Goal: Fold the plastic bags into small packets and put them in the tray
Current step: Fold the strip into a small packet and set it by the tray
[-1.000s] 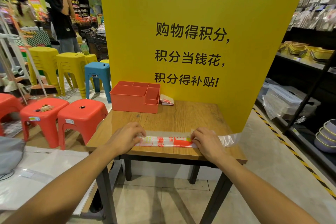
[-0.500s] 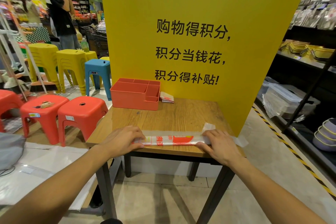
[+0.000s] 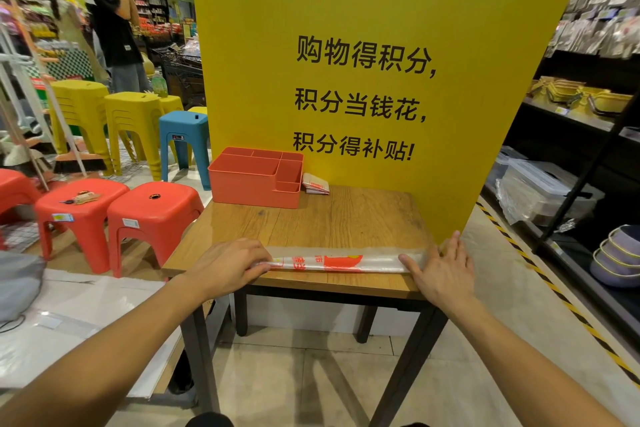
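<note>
Both hands are down at the front edge of the worktop (image 3: 329,222). The left hand (image 3: 228,265) has its fingers curled over the left end of the plastic bag (image 3: 343,262), with the thumb laid against the strip, gripping it down. The right hand (image 3: 440,270) lies flat near the worktop's front right corner. Its fingers are straight and spread, and the thumb presses on the bag's right end without clasping anything.

Biggest thing around is the yellow sign board (image 3: 346,10), which rises from the worktop's back edge and right side. It carries black Chinese characters, with part of a QR code at the top. The worktop itself is wood-grain on dark metal legs.

Plastic stools stand off the worktop's left side. A red stool (image 3: 152,208) is closest, a blue stool (image 3: 185,135) is farther back, and stacked yellow stools (image 3: 133,114) are beyond. Dark shelving (image 3: 571,121) off the worktop's right side holds baskets, clear boxes and bowls.

The orange tray (image 3: 254,184), split into several compartments, sits on the worktop's back left corner. The plastic bag is folded into a long, narrow, clear strip with red-orange print at its middle. It lies flat along the worktop's front edge, stretched between the two hands.

Smallest is a folded packet (image 3: 316,184), white with red print. It rests at the worktop's back edge near mid-width, outside the tray and just beside it.
</note>
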`<state>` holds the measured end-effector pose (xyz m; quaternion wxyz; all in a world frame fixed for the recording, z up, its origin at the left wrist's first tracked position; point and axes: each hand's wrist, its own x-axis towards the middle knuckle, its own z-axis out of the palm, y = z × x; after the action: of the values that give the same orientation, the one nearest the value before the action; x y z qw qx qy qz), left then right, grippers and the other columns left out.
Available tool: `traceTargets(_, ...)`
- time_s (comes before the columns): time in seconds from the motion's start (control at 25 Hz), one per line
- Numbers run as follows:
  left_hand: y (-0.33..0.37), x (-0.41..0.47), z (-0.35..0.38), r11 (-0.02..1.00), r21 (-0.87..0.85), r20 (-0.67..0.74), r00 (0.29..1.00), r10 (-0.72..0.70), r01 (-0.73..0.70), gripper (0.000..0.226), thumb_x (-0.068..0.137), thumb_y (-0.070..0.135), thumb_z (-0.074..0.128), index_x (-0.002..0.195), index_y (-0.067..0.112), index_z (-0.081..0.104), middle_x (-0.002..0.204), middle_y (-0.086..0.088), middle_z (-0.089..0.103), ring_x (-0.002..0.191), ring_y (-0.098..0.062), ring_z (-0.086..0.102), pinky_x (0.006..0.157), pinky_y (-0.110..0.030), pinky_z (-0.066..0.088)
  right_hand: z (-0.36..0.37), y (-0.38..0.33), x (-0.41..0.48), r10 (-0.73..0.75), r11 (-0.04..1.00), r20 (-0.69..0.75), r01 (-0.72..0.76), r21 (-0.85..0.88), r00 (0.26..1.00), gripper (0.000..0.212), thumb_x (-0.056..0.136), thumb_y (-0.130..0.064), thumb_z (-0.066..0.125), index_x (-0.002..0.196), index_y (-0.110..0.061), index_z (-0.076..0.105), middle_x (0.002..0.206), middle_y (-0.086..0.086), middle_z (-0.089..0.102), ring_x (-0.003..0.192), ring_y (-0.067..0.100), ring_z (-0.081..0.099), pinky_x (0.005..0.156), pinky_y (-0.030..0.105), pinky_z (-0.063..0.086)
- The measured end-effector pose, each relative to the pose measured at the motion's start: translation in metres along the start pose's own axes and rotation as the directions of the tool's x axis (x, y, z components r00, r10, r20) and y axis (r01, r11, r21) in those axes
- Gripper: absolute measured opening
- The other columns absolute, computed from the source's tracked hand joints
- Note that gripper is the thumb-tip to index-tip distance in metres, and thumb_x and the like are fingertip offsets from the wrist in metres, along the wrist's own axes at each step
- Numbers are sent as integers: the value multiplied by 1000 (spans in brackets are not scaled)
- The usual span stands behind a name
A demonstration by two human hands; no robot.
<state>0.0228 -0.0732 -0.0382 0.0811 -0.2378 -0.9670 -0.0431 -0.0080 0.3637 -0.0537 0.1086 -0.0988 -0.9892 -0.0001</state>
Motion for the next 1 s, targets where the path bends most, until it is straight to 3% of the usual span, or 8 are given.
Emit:
traceTargets(0.16,0,-1,-2,1000,14,-28,1000,3,-2,37,106,55,37,125,39,65,119,20,64,109,-1,56,83,-33,56,-8,-5,-5,-182,983,-150,184,1,972,93,89,-90,13,161,-33,22,169,23,-16,158,38,-9,128,51,3)
traceTargets(0.24,2,-1,-1,1000,20,-22,1000,9,-9,35,104,57,42,125,40,64,121,20,63,110,0,56,82,-31,56,-13,-14,-10,-372,928,-160,371,-35,914,82,91,-88,24,154,-37,39,172,18,8,159,34,4,128,48,8)
traceTargets(0.32,2,-3,-2,1000,27,-10,1000,1,-1,36,102,59,46,127,40,63,123,21,61,111,0,55,82,-29,55,-12,-23,-14,-500,866,-70,498,-47,863,84,87,-90,26,144,-33,52,158,5,43,148,24,34,121,40,29)
traceTargets(0.4,3,-2,-3,1000,29,8,1000,-6,6,37,101,59,48,129,39,62,125,20,60,113,-1,54,83,-28,54,-10,-24,-13,-512,859,-14,512,-22,859,89,83,-93,26,138,-29,54,136,-5,57,125,15,50,106,33,42)
traceTargets(0.52,3,-3,-5,1000,24,23,1000,-8,7,37,101,58,47,129,39,62,126,19,60,114,-1,55,85,-28,53,-11,-20,-4,-469,883,42,469,15,882,86,80,-95,33,134,-31,55,120,-8,57,109,13,53,91,31,48)
traceTargets(0.8,2,1,-8,998,-41,6,999,-48,48,39,107,56,32,124,38,63,116,18,65,105,-4,60,80,-29,53,-20,-11,3,-533,846,43,533,8,845,49,94,-73,46,124,-35,55,119,-11,62,105,14,61,91,34,48)
traceTargets(0.88,0,2,-9,997,-61,26,998,-55,57,39,107,56,33,125,38,63,117,19,65,106,-4,60,82,-30,52,-19,-9,4,-547,837,19,547,11,837,39,100,-64,42,118,-35,61,115,-13,61,102,11,60,88,32,49)
traceTargets(1.0,-7,3,-11,991,-114,57,996,-62,69,33,104,55,46,127,38,61,121,21,62,106,-3,58,85,-29,51,-18,-9,7,-548,835,-23,548,39,836,50,101,-65,25,108,-35,64,103,-15,60,94,7,58,81,30,49)
